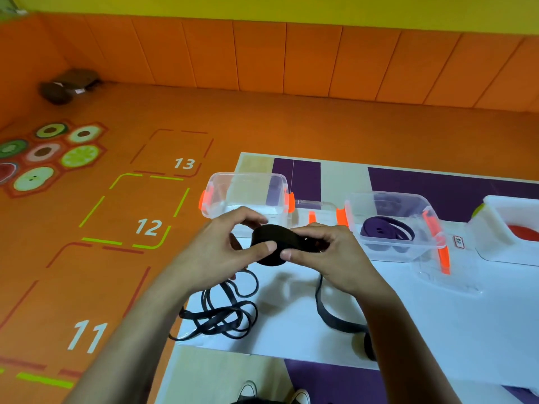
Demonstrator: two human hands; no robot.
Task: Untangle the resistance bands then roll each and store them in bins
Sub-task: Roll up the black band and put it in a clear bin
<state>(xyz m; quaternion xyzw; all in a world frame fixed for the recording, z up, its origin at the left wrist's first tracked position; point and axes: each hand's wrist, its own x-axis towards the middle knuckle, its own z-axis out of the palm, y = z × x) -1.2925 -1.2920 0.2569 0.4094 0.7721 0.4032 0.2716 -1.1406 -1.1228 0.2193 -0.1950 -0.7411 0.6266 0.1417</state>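
Midway: left hand (233, 243) and right hand (326, 252), grips closed, are pinching a part-rolled black band (271, 237); purple band (385, 228) binned at two o'clock; tangle (227, 313) waiting at seven.

The white numbers 13 (184, 163), 12 (148, 227) and 11 (87, 336) are painted on the orange floor (262, 126), each within a dashed box. A small label (458, 242) just beside the clear bin (388, 252) is too blurred to be read.
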